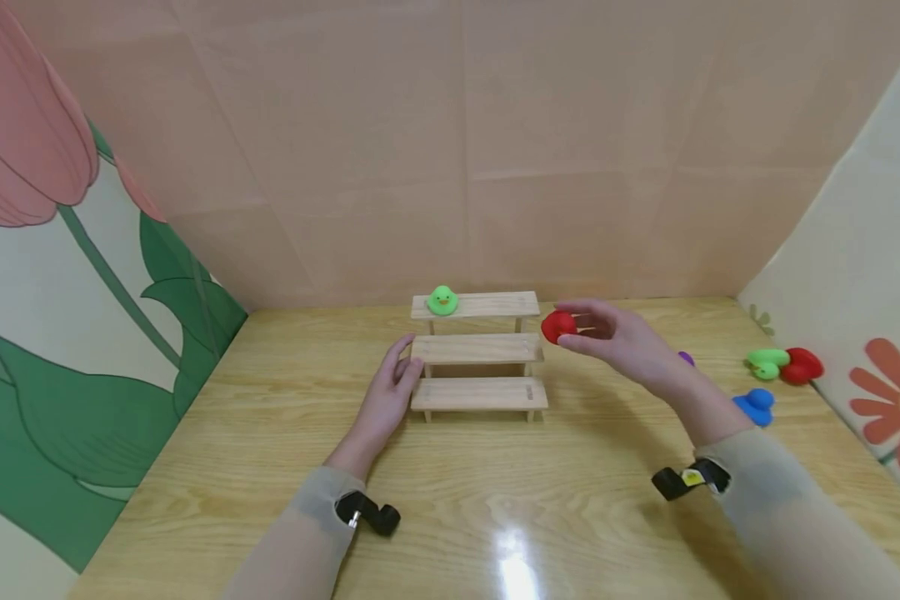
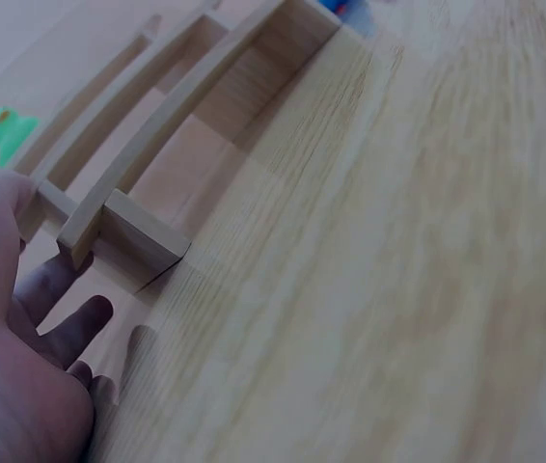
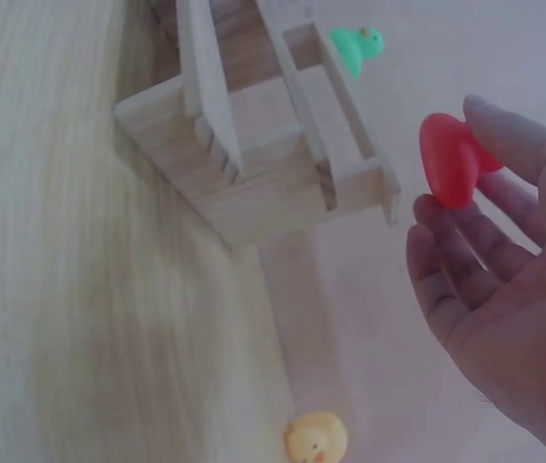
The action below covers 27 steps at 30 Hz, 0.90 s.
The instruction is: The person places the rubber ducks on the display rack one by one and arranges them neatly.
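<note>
A three-step wooden display stand is on the table, with a green rubber duck on the left of its top step. My left hand grips the stand's left end, its thumb by the middle step and some fingers lower, as the left wrist view shows. Between thumb and fingertips, my right hand pinches a red rubber duck. That duck is in the air just right of the top step, apart from the stand. In the right wrist view the red duck shows no face.
At the right of the table lie a blue duck, another green duck and a red one. Something purple peeks out behind my right forearm. A yellow duck appears in the right wrist view. Walls border the back and sides.
</note>
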Available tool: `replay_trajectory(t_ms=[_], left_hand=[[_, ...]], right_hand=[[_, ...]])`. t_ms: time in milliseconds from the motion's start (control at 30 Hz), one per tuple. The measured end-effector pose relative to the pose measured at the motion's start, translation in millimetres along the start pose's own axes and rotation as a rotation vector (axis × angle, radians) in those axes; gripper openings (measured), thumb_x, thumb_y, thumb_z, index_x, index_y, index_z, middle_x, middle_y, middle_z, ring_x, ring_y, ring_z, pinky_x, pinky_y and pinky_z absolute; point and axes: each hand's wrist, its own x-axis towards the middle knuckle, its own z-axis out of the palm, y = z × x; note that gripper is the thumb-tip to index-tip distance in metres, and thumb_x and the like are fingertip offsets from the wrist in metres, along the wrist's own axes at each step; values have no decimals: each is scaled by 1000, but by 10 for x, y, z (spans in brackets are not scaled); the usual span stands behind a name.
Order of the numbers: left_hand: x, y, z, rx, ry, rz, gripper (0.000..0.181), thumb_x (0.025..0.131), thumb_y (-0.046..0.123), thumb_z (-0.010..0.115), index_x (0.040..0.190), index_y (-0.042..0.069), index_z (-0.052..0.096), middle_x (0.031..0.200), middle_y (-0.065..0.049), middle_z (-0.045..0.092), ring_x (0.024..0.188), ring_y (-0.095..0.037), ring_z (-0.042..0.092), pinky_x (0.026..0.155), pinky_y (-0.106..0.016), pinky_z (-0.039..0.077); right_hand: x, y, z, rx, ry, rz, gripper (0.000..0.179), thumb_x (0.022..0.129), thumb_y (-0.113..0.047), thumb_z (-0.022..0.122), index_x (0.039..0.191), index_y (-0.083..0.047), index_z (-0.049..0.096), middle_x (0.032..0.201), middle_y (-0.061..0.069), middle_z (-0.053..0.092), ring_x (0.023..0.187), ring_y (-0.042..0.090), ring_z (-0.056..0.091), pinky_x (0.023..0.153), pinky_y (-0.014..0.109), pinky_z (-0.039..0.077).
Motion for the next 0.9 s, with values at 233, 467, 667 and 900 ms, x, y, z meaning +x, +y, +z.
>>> replay_trajectory(t_ms=[233, 467, 667, 900], left_hand=[[8, -3, -9, 0, 8, -7, 58, 116, 49, 56, 170, 35, 41, 153, -17, 63, 145, -34, 57, 125, -58, 38], [3, -13, -14, 2, 14, -10, 58, 116, 48, 56, 170, 34, 40, 154, -18, 63, 146, -35, 57, 125, -57, 39], [11, -4, -13, -1, 12, 9, 58, 117, 46, 56, 171, 31, 40, 150, -18, 65, 143, -35, 59, 123, -58, 40], [3, 18, -8, 0, 16, 6, 56, 117, 45, 56, 170, 33, 41, 150, -17, 66, 143, -34, 59, 124, -57, 40]], right_hand=[[135, -154, 54, 34, 31, -34, 62, 100, -47, 84, 153, -23, 61, 143, 4, 68, 134, 30, 65, 109, 49, 53], [283, -271, 140, 39, 43, -69, 53, 100, -43, 85, 145, -21, 67, 137, 4, 71, 130, 29, 67, 109, 51, 52], [378, -287, 258, 32, 74, -149, 51, 104, -35, 83, 148, -14, 66, 135, 8, 73, 127, 28, 68, 102, 29, 54], [492, -323, 369, 61, 73, -168, 48, 104, -32, 83, 146, -15, 68, 133, 8, 74, 125, 26, 70, 102, 31, 55]])
